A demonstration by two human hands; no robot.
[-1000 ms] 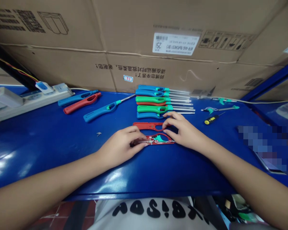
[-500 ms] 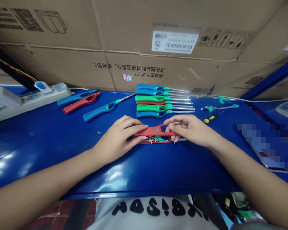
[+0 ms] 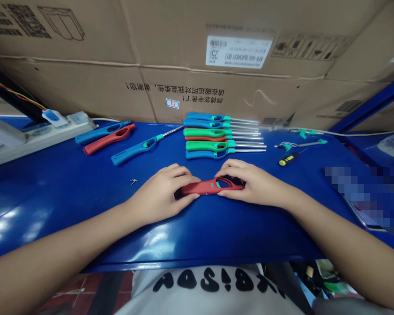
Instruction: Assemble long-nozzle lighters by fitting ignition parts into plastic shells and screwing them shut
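A red lighter casing (image 3: 205, 187) lies across the blue table in front of me, its two halves together and a green part showing in its loop. My left hand (image 3: 167, 190) grips its left end between thumb and fingers. Around the loop end on the right, my right hand (image 3: 246, 181) holds the casing with thumb in front and fingers behind. The metal tube is hidden by the right hand. Behind the hands lies a row of blue, green and red lighters (image 3: 206, 133) with metal tubes pointing right.
At the left are a blue lighter (image 3: 134, 151), a red casing (image 3: 108, 139), a power strip (image 3: 42, 133) and small pins (image 3: 133, 181). A yellow-black screwdriver (image 3: 287, 160), loose lighter innards (image 3: 302, 143) and a pixelated flat device (image 3: 364, 197) sit right. A cardboard box (image 3: 170, 43) stands behind.
The upper red half has come down onto the lower one, covering the wires and inner parts. My right fingers have shifted from the loop to the casing's sides.
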